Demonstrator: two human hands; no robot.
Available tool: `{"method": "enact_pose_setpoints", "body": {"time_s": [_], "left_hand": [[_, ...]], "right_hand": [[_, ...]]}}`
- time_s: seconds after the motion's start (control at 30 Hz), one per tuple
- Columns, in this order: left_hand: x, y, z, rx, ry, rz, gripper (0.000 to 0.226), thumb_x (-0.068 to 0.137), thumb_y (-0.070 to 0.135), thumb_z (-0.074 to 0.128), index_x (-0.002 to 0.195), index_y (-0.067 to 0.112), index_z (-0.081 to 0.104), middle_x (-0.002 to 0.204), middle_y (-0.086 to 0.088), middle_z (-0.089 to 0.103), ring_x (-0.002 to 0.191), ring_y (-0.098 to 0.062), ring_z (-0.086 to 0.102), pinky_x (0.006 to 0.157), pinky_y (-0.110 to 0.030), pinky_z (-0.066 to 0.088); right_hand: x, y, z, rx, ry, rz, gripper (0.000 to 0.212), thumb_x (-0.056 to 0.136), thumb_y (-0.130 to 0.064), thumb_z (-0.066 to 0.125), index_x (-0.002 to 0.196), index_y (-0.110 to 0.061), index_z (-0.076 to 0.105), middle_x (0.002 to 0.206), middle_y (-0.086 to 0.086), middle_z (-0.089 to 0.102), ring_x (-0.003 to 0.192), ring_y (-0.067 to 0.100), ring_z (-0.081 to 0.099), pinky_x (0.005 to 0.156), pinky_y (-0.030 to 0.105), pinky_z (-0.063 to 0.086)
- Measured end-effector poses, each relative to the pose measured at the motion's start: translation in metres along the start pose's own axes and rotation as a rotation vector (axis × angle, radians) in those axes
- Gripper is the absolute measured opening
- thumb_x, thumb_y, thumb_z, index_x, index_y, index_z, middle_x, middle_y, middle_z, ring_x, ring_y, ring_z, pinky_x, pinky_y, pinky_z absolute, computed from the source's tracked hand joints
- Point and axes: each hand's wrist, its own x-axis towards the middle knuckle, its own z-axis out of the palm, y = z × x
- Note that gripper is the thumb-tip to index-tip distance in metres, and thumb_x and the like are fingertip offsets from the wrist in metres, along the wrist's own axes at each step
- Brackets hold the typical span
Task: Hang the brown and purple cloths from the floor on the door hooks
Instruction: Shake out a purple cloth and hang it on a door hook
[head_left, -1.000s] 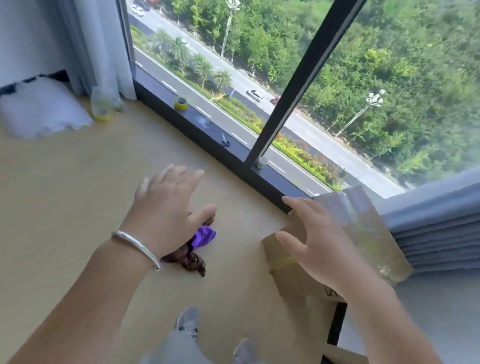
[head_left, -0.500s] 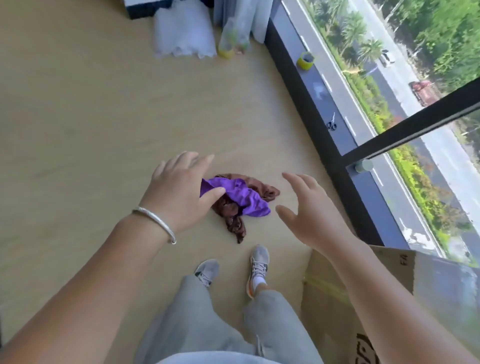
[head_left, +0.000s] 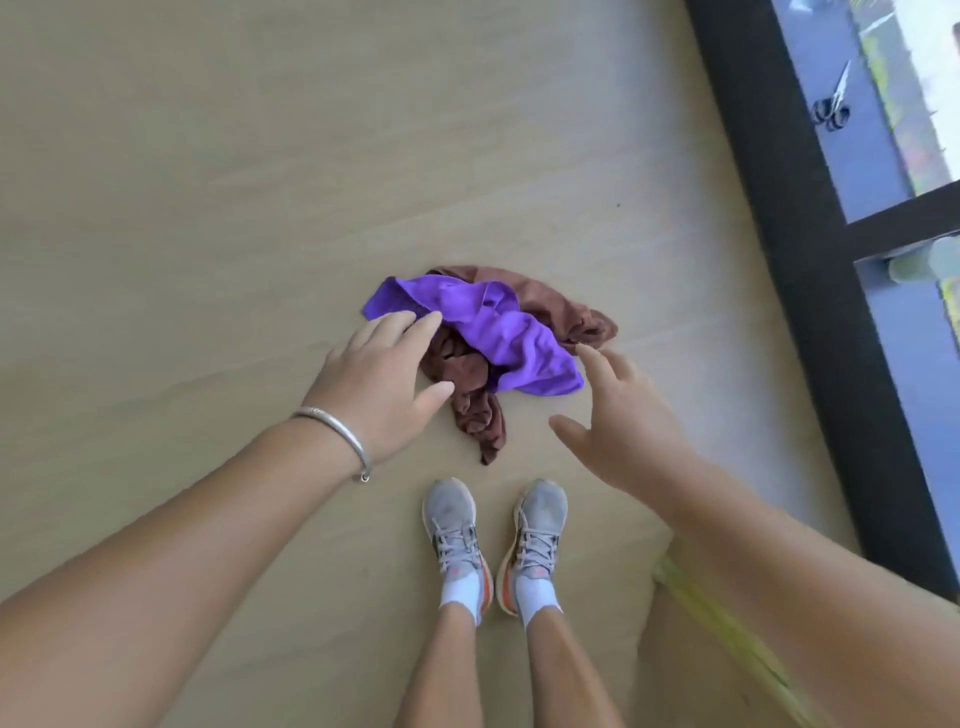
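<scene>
The left hand (head_left: 382, 382) is spread, fingers loosely extended, its fingertips over the near-left edge of the purple cloth (head_left: 493, 332); whether they actually touch the fabric cannot be told. A silver bracelet (head_left: 337, 431) circles that wrist. The right hand (head_left: 618, 431) is also spread wide, thumb apart from the fingers, holding nothing, just beside the purple cloth's right corner. The purple cloth lies crumpled across the brown cloth (head_left: 561, 306), both on the wooden floor (head_left: 208, 182) just ahead of 2 grey sneakers (head_left: 493, 540). The purple cloth hides the middle of the brown one. At the floor's right edge runs a black window frame (head_left: 810, 312); scissors (head_left: 834, 101) lie on the sill beyond it. A cardboard box (head_left: 691, 649) at lower right is blurred and partly hidden by the right arm.
</scene>
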Motion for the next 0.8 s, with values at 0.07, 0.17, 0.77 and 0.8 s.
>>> {"method": "enact_pose_setpoints", "body": {"time_s": [0.07,0.17,0.77,0.8], "left_hand": [[0.038,-0.016,0.047,0.027,-0.020,0.016,0.069,0.090,0.044,0.055,0.149,0.022,0.027,0.148,0.000,0.034,0.136,-0.021,0.030,0.106,-0.038,0.031],[0.087,-0.040,0.108,0.076,-0.040,0.033,0.069,0.090,0.040,0.057,0.148,0.016,0.029,0.144,-0.005,0.040,0.133,-0.025,0.036,0.105,-0.039,0.033],[0.327,-0.237,0.275,0.148,-0.063,-0.121,0.083,0.081,0.028,0.068,0.150,0.030,0.022,0.155,-0.008,0.020,0.137,-0.034,0.030,0.108,-0.046,0.034],[0.338,-0.243,0.277,0.123,-0.066,-0.124,0.082,0.079,0.030,0.070,0.149,0.032,0.027,0.154,-0.008,0.022,0.138,-0.033,0.029,0.109,-0.046,0.033]], "right_hand": [[0.038,0.021,0.038,-0.013,-0.016,0.002,0.078,0.082,-0.042,0.063,0.148,-0.022,0.026,0.143,0.003,0.036,0.128,0.025,0.041,0.096,0.036,0.039],[0.088,0.046,0.089,-0.026,-0.037,0.003,0.077,0.081,-0.041,0.064,0.146,-0.020,0.028,0.142,0.004,0.037,0.125,0.027,0.044,0.093,0.038,0.041],[0.342,0.001,0.272,-0.402,0.019,-0.412,0.090,0.082,-0.047,0.065,0.149,-0.016,0.015,0.156,0.007,0.018,0.143,0.026,0.016,0.114,0.046,0.023],[0.351,-0.002,0.281,-0.422,0.022,-0.417,0.090,0.082,-0.049,0.064,0.149,-0.016,0.014,0.155,0.007,0.020,0.142,0.026,0.019,0.112,0.046,0.025]]}}
